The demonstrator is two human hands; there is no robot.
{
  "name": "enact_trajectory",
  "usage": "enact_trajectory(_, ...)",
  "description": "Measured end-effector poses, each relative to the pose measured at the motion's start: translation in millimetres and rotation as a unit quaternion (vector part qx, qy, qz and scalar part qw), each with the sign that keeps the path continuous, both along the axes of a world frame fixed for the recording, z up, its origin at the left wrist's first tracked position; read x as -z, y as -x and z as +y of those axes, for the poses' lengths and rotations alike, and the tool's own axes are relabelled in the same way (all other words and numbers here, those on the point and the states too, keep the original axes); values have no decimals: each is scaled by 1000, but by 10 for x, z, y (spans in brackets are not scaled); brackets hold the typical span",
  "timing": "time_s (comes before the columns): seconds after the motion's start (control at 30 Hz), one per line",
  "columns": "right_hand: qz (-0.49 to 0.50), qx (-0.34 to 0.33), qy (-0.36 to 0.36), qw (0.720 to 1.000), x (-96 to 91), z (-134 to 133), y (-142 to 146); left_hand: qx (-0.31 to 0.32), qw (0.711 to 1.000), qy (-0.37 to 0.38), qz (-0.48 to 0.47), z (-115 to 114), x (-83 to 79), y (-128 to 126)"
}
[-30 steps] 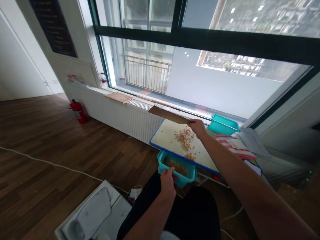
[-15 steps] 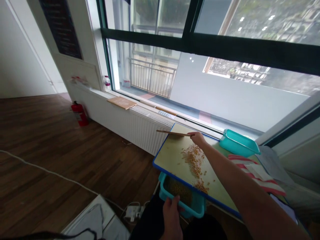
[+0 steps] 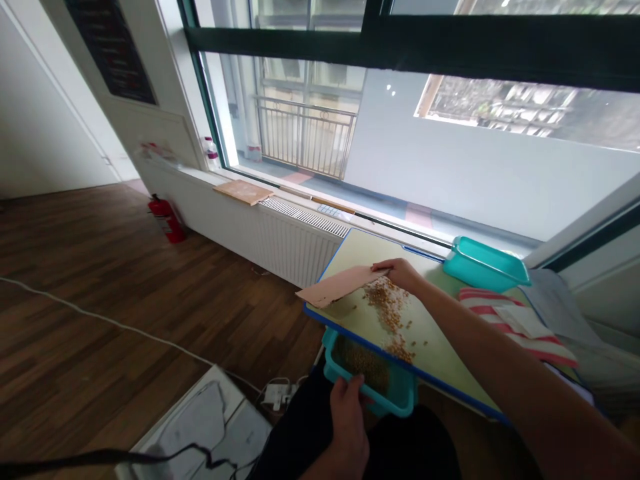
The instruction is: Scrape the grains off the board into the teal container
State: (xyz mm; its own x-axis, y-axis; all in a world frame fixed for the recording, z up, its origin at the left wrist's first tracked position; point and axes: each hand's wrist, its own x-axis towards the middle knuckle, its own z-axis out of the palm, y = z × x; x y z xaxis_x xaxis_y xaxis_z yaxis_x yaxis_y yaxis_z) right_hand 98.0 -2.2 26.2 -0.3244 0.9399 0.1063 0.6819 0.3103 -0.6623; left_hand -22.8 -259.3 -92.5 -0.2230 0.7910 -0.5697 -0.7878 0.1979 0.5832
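My right hand (image 3: 401, 274) grips one end of a thin, flat pinkish board (image 3: 340, 285), tilted over the left part of the table (image 3: 435, 320). Beside the board, loose yellow kernels (image 3: 387, 303) lie in a strip running toward the table's near edge. Below that edge, a teal plastic basin (image 3: 400, 393) sits by my lap with a layer of brownish grains (image 3: 367, 370) inside. My left hand (image 3: 347, 413) is closed on the basin's near rim, thumb on top; its other fingers are partly hidden.
At the table's far right stand a second teal basin (image 3: 487, 263) and a red-and-white striped cloth (image 3: 520, 323). A white radiator (image 3: 295, 247) runs under the window. A power strip (image 3: 280, 395), a white cable (image 3: 125, 327) and a red fire extinguisher (image 3: 167, 220) are on the floor.
The board has turned from edge-on to showing its flat face, its free end swinging down and nearer. My left hand stays on the basin; the camera view has tipped downward.
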Motion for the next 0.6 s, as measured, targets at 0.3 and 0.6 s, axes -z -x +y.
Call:
enact_trajectory(0.3, -8, -87, -24, 996, 1, -404, -163, -16, 1000, 6, 18, -60, -15, -31)
enact_trajectory(0.6, -10, -112, -34, 993, 17, -868, -351, -36, 999, -6, 29, -109, -8, -62)
